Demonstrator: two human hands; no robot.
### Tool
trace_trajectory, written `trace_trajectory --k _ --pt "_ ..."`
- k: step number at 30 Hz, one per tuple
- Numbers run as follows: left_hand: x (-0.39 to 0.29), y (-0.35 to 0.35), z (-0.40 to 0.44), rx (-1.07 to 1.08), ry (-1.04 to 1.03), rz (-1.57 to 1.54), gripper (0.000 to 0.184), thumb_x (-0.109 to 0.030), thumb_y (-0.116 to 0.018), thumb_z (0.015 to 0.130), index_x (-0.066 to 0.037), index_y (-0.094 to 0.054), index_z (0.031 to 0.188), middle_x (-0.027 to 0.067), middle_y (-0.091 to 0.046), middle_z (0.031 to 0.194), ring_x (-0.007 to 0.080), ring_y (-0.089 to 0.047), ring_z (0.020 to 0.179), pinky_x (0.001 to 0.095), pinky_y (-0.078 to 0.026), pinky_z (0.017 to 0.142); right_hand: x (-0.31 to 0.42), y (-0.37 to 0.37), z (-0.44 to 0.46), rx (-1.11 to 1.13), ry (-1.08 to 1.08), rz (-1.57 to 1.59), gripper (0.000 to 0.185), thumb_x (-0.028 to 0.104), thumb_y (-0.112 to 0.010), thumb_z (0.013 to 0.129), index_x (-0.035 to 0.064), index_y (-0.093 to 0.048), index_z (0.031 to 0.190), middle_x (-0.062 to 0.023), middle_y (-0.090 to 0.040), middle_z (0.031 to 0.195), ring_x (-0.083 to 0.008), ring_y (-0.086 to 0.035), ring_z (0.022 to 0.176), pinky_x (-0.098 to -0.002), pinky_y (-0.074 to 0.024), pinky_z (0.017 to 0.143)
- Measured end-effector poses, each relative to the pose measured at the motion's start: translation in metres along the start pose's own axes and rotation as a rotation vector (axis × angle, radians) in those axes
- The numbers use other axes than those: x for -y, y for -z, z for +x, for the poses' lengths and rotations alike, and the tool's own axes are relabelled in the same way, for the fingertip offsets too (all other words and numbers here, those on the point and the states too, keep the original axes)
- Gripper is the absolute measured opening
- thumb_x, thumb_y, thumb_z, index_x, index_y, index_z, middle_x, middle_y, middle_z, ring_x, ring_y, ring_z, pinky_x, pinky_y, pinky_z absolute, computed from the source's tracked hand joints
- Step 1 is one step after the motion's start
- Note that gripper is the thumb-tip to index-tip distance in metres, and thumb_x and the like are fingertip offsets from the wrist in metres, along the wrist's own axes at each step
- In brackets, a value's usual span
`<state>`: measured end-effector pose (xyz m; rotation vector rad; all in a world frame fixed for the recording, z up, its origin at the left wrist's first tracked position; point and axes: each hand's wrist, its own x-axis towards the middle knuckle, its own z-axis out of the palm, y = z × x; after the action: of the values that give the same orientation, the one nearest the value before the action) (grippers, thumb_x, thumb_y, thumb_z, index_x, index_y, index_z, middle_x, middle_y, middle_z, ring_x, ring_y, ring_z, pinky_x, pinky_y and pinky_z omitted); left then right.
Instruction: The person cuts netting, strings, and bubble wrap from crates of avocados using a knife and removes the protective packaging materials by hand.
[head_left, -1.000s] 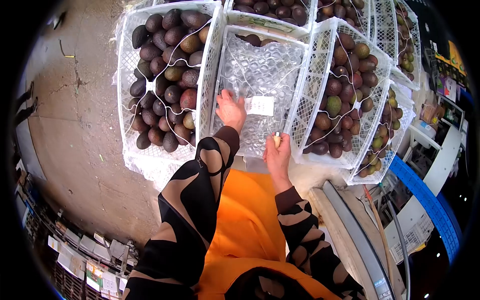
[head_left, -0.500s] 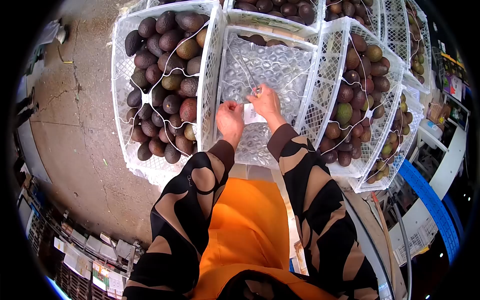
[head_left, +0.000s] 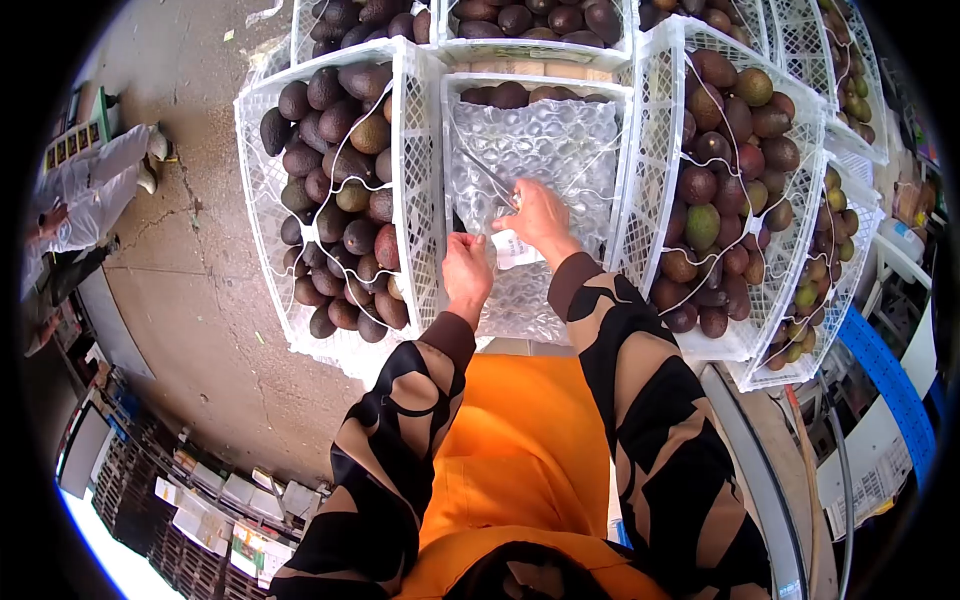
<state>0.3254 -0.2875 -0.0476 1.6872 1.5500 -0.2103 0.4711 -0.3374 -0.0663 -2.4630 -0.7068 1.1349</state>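
Note:
My right hand (head_left: 540, 215) is closed around the near end of a thin grey metal tool (head_left: 487, 172), which points up and left over the clear bubble wrap (head_left: 560, 135). Just left of it, my left hand (head_left: 467, 272) is pinched near the wrap's left side; what its fingertips hold is too small to make out. A white printed label (head_left: 515, 250) lies on the wrap beneath and between the hands. The wrap covers most of a white plastic crate (head_left: 622, 150), and a row of dark avocados (head_left: 510, 95) shows beyond its far edge.
Crates of avocados tied with white cord stand left (head_left: 335, 190) and right (head_left: 715, 200), with more crates (head_left: 540, 50) behind. Concrete floor (head_left: 190, 300) extends left, where another person's white clothing (head_left: 100, 190) shows. A blue curved strip (head_left: 885, 375) is at the right.
The view has shifted, bringing another person into sight at the left. My right hand has turned, and its tool lies at a lower slant. My left hand remains pinched beside it.

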Motion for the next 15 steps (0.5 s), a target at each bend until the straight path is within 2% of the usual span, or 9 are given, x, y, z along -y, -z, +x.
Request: trace_trajectory --k 2,4,6,8,10,11,12,13,15 --pt "-0.001 0.005 -0.004 -0.020 -0.080 -0.019 0.020 -0.022 -0.060 0.091 -0.003 -0.054 0.092 0.0183 -0.063 0.081 0.0361 -0.063 0.078 0.0447 -0.047 0.072 -0.023 0.005 0.007 0.100 -0.077 0.270 0.045 0.028 -0.084 0.061 0.0038 -0.062 0.091 -0.0107 -0.070 0.092 -0.0316 -0.066 0.087 -0.0404 -0.0515 0.075" --pt "-0.021 0.018 -0.017 -0.100 -0.250 0.027 0.015 -0.009 -0.061 0.088 0.000 -0.052 0.095 0.0173 -0.054 0.093 0.0336 -0.056 0.083 0.0404 -0.045 0.075 -0.045 -0.004 0.020 0.137 -0.089 0.556 0.038 0.026 -0.081 0.065 0.0042 -0.063 0.091 -0.0106 -0.071 0.089 -0.0311 -0.067 0.084 -0.0391 -0.0520 0.075" --pt "-0.026 0.009 0.003 -0.109 -0.359 -0.105 0.018 -0.006 -0.062 0.086 0.000 -0.051 0.098 0.0164 -0.051 0.097 0.0318 -0.054 0.085 0.0381 -0.045 0.076 -0.049 -0.005 0.021 0.127 -0.080 0.481 0.027 0.021 -0.072 0.071 0.0048 -0.064 0.091 -0.0127 -0.072 0.089 -0.0317 -0.068 0.085 -0.0392 -0.0522 0.075" --pt "-0.033 -0.016 0.041 -0.055 -0.280 -0.170 0.027 -0.011 -0.068 0.083 0.000 -0.051 0.100 0.0163 -0.052 0.097 0.0315 -0.054 0.085 0.0391 -0.045 0.076 -0.049 -0.014 0.025 0.080 -0.095 0.378 0.025 0.019 -0.069 0.073 0.0049 -0.064 0.093 -0.0140 -0.071 0.091 -0.0325 -0.068 0.087 -0.0402 -0.0518 0.076" --pt "-0.061 -0.027 0.056 -0.168 -0.260 0.103 0.049 -0.028 -0.079 0.074 0.002 -0.050 0.100 0.0188 -0.052 0.100 0.0352 -0.054 0.092 0.0426 -0.045 0.079 -0.047 -0.012 0.019 0.037 -0.074 0.310 0.023 0.020 -0.066 0.075 0.0046 -0.063 0.092 -0.0171 -0.069 0.088 -0.0366 -0.066 0.087 -0.0425 -0.0507 0.074" --pt "-0.073 -0.031 0.060 -0.151 -0.216 0.157 0.052 -0.029 -0.080 0.073 0.003 -0.049 0.099 0.0211 -0.052 0.103 0.0373 -0.053 0.097 0.0432 -0.046 0.081 -0.040 -0.007 0.013 0.036 -0.065 0.280 0.023 0.021 -0.066 0.076 0.0046 -0.062 0.091 -0.0180 -0.069 0.087 -0.0378 -0.065 0.087 -0.0435 -0.0502 0.073" --pt "-0.070 -0.036 0.071 -0.119 -0.217 0.202 0.052 -0.029 -0.080 0.073 0.003 -0.048 0.099 0.0226 -0.051 0.105 0.0386 -0.053 0.101 0.0438 -0.047 0.083 -0.042 -0.012 0.013 0.002 -0.116 0.322 0.022 0.023 -0.066 0.075 0.0047 -0.060 0.087 -0.0182 -0.067 0.081 -0.0394 -0.064 0.081 -0.0444 -0.0487 0.070" --pt "-0.070 -0.028 0.067 -0.150 -0.313 0.226 0.053 -0.029 -0.080 0.074 0.003 -0.047 0.101 0.0229 -0.051 0.106 0.0385 -0.054 0.104 0.0435 -0.048 0.084 -0.038 -0.008 0.007 -0.046 -0.056 0.420 0.023 0.023 -0.066 0.075 0.0027 -0.059 0.081 -0.0174 -0.065 0.074 -0.0379 -0.063 0.073 -0.0443 -0.0471 0.066" --pt "-0.069 -0.022 0.077 -0.049 -0.346 0.424 0.057 -0.033 -0.079 0.074 0.001 -0.046 0.106 0.0209 -0.054 0.105 0.0360 -0.060 0.099 0.0406 -0.051 0.083 -0.039 -0.016 0.016 -0.055 -0.060 0.395 0.028 0.025 -0.067 0.075 -0.0009 -0.056 0.074 -0.0154 -0.061 0.063 -0.0306 -0.062 0.062 -0.0413 -0.0462 0.061"
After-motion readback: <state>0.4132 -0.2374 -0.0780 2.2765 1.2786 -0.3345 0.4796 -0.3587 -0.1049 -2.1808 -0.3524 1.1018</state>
